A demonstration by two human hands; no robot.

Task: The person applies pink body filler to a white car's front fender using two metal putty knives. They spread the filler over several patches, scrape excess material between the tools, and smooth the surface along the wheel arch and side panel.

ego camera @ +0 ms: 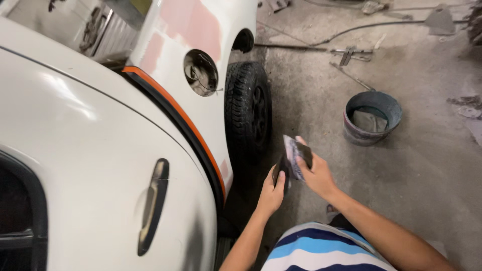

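— What's nearest?
— Both hands share a dark folded sheet (292, 159): left hand (271, 193) grips its lower end, right hand (315, 173) pinches the top, just right of the white car door (90, 165).
— Farther off?
— A tyre (248, 108), a grey bucket (372, 118) on dusty concrete floor (427, 170), and tools (351, 54) at the far wall.

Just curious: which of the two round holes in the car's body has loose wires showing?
The nearer, larger hole, beside the orange strip; the farther hole looks plain dark.
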